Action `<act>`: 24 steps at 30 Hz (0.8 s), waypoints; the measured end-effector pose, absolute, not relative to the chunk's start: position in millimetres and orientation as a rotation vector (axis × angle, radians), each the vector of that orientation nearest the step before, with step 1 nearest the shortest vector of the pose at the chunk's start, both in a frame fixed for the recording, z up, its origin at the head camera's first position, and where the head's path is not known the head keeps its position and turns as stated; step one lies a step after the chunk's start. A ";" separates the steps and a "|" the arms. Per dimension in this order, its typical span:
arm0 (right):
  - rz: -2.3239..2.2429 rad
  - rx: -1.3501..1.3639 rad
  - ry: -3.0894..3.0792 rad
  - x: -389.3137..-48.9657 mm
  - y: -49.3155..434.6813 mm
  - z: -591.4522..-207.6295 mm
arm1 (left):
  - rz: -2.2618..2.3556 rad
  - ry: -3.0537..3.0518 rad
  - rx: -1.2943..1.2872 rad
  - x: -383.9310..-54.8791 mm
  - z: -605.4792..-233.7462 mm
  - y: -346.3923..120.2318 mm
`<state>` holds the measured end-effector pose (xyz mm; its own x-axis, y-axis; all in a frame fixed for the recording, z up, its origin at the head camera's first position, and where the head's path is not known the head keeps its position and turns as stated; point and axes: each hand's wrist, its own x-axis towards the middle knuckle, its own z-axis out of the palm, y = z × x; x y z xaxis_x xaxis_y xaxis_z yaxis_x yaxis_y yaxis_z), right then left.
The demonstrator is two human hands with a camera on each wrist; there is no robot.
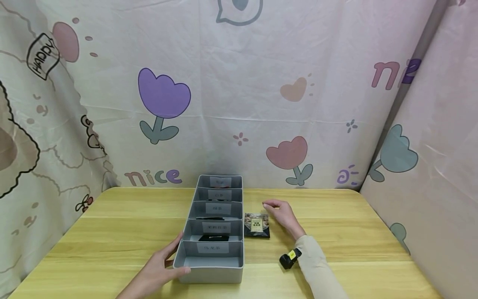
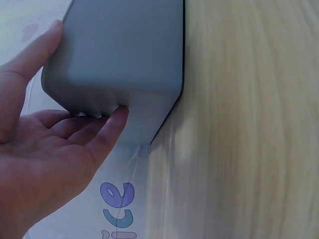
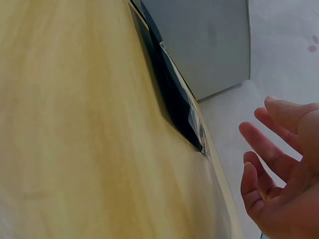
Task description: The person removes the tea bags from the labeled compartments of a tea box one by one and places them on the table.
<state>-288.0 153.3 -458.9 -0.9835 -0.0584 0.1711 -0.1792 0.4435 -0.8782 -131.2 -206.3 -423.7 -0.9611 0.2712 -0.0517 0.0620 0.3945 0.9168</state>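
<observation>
A long grey divided storage box stands on the table, its compartments in a row running away from me. My left hand grips its near left corner: the thumb lies over the front rim and the fingers press the side wall, as the left wrist view shows. To the right of the box lies a dark tea packet with a yellow label. My right hand hovers just beyond and right of this packet, fingers loosely bent and holding nothing. In the right wrist view the packet is apart from the fingers.
Paper labels with Chinese writing mark the compartments. Dark packets lie in some of them. A black wrist device sits by the right sleeve. Behind the wooden table hangs a printed curtain.
</observation>
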 end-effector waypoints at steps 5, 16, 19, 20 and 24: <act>1.570 0.245 -2.576 -287.9 154.5 -460.7 | 1.597 2.449 0.272 -131.8 -424.1 -205.8; 1.537 0.280 -2.602 -284.8 154.9 -462.1 | 1.596 2.443 0.236 -132.3 -425.1 -204.6; 1.533 0.283 -2.610 -283.2 155.0 -461.3 | 1.594 2.441 0.237 -132.2 -425.6 -204.8; 1.539 0.283 -2.612 -282.8 155.2 -460.8 | 1.594 2.439 0.244 -132.1 -425.8 -205.0; 1.556 0.303 -2.606 -281.7 154.2 -457.2 | 1.614 2.427 0.276 -132.0 -425.7 -206.8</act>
